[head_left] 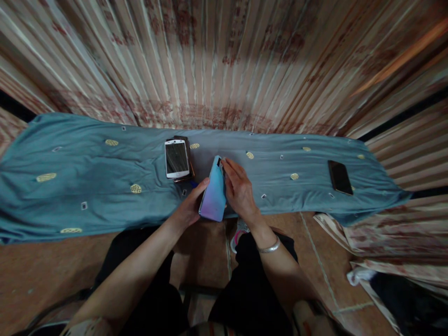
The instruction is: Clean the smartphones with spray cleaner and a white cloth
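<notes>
A blue-to-purple smartphone point(214, 191) is held tilted over the cloth's front edge, its back and camera block facing up. My left hand point(191, 203) grips its left side, with the thumb along the edge and the other fingers hidden beneath. At the upper right edge, close to the camera block, my right hand point(241, 189) has its bent fingers against the phone. Just left of the hands lies a white smartphone point(177, 159), screen up, on top of a stack with darker phones point(192, 168) showing at its edge.
A teal patterned cloth point(98, 186) covers the long narrow surface. Far to the right lies a black phone point(340, 177). A pleated curtain point(210, 60) hangs directly behind. My legs are below the front edge, above a tiled floor point(315, 261).
</notes>
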Action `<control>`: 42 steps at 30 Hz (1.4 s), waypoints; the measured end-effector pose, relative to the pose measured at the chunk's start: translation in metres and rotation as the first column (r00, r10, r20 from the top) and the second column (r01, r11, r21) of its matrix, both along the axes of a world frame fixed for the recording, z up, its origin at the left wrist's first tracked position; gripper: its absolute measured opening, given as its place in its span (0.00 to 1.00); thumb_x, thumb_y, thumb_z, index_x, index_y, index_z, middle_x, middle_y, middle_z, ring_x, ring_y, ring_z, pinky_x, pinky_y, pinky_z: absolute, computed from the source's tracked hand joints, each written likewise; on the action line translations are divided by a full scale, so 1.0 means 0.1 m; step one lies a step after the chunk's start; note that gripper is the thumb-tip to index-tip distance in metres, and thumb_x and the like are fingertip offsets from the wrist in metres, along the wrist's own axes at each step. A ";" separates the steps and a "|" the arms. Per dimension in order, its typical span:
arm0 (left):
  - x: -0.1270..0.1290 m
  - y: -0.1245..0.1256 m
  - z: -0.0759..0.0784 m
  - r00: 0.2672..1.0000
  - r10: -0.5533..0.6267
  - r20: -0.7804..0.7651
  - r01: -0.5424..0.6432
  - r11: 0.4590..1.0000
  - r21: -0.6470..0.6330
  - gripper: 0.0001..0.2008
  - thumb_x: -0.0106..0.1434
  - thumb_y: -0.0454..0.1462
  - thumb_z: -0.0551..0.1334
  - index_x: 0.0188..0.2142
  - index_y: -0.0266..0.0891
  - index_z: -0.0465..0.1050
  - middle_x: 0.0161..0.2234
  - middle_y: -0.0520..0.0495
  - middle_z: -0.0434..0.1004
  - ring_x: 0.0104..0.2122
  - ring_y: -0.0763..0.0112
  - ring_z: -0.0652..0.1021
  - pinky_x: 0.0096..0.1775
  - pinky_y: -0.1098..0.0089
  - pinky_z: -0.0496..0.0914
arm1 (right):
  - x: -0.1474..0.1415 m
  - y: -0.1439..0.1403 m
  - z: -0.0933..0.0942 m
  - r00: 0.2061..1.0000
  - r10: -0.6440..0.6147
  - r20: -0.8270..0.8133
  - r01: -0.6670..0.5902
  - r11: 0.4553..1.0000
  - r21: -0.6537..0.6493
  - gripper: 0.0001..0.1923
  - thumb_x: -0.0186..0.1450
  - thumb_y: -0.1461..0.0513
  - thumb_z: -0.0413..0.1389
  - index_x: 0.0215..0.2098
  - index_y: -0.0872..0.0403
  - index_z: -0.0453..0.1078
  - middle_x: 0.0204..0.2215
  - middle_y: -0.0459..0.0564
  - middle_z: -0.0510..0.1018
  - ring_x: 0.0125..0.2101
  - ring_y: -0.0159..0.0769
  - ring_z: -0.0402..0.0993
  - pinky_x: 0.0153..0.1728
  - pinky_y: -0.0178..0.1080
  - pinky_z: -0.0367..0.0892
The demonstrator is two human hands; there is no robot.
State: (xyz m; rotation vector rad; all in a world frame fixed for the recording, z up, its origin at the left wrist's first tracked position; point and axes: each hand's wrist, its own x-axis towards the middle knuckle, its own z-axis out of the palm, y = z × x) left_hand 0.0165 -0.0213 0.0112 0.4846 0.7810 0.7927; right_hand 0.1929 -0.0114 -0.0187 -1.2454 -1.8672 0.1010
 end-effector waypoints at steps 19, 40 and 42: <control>0.02 0.01 0.00 0.999 0.019 0.034 -0.018 0.999 -0.028 0.13 0.63 0.45 0.72 0.39 0.38 0.81 0.31 0.47 0.84 0.33 0.59 0.85 0.47 0.56 0.83 | 0.01 0.02 -0.03 1.000 0.009 -0.028 -0.008 0.999 0.050 0.27 0.77 0.65 0.45 0.72 0.51 0.67 0.66 0.58 0.76 0.67 0.47 0.72 0.69 0.57 0.70; 0.05 0.02 0.01 0.997 0.077 0.030 -0.078 0.997 0.028 0.18 0.57 0.48 0.76 0.40 0.39 0.82 0.37 0.47 0.87 0.36 0.61 0.85 0.46 0.62 0.81 | -0.02 -0.02 -0.01 0.999 0.029 -0.017 -0.029 1.000 -0.001 0.28 0.76 0.66 0.45 0.72 0.52 0.67 0.67 0.58 0.75 0.70 0.46 0.68 0.71 0.58 0.67; 0.04 0.03 0.00 0.995 0.095 0.021 -0.096 0.995 0.024 0.16 0.58 0.47 0.76 0.39 0.39 0.82 0.35 0.48 0.87 0.34 0.64 0.83 0.44 0.65 0.81 | -0.04 -0.03 0.00 0.999 0.036 -0.016 -0.036 0.999 -0.004 0.28 0.76 0.66 0.45 0.72 0.52 0.66 0.68 0.57 0.74 0.70 0.45 0.67 0.71 0.58 0.66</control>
